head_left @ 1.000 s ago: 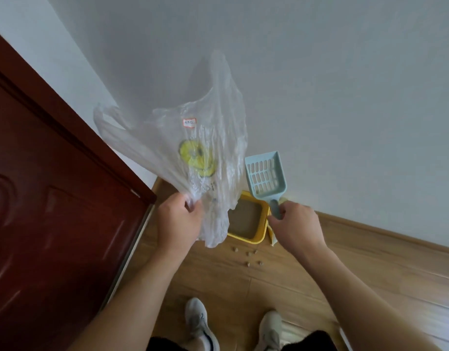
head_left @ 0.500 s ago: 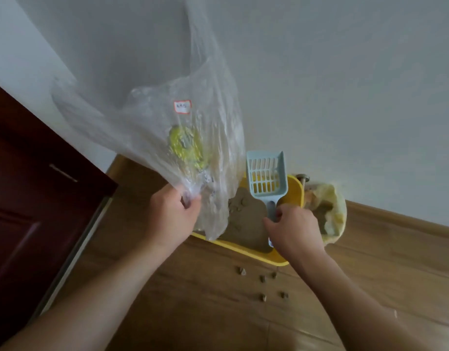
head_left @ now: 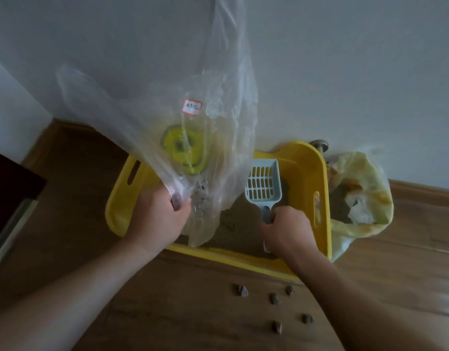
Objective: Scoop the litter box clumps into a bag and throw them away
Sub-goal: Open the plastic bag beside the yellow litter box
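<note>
Head cam: left hand [head_left: 157,219] has its fingers [head_left: 178,204] pinched on a bunched edge of the clear bag [head_left: 152,102], held up over the yellow litter box [head_left: 322,173], I'd guess to keep it close to the scoop [head_left: 262,184]. Right hand [head_left: 286,229] grips the scoop handle; the scoop looks empty, just above the litter. The bag's red-edged sticker [head_left: 192,107] has handwriting I can't read, and a few clumps [head_left: 274,298] lie on the floor [head_left: 193,312] out front.

left hand [head_left: 156,220] and right hand [head_left: 288,230] both curled, gripping.

Wooden floor [head_left: 167,300], white wall [head_left: 345,72], dark door [head_left: 10,193].
</note>
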Demonstrator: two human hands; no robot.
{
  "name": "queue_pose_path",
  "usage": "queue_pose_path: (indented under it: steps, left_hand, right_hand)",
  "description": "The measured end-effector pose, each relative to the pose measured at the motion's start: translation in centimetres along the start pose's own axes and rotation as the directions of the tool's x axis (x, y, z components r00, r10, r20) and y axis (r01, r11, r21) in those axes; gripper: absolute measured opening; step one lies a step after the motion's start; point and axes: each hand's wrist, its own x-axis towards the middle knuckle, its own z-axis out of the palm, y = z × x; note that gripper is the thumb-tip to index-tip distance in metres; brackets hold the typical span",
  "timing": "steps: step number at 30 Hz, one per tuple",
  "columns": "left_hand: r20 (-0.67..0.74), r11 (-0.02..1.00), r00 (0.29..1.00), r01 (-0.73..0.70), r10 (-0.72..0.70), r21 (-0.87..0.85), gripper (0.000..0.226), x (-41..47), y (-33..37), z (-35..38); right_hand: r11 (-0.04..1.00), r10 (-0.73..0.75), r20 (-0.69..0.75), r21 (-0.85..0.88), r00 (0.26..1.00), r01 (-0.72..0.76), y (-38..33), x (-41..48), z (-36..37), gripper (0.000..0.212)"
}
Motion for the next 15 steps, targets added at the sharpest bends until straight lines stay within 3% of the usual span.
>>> queue_pose_path:
  steps: [6,15]
  left_hand:
    - [0.023,0.996,0.996,0.083,-0.082,-0.033,0.050,0.6,0.0,2.0]
    - [0.036,0.998,0.998,0.060,-0.059,-0.014,0.045,1.0,-0.1,2.9]
  right_hand:
    - [0.996,0.079,0.053,-0.055,0.995,-0.076,2.0,2.9,1.2,0.017]
    - [0.983,0.172,0.108,-0.085,0.979,-0.163,2.5,5.3,3.3,0.024]
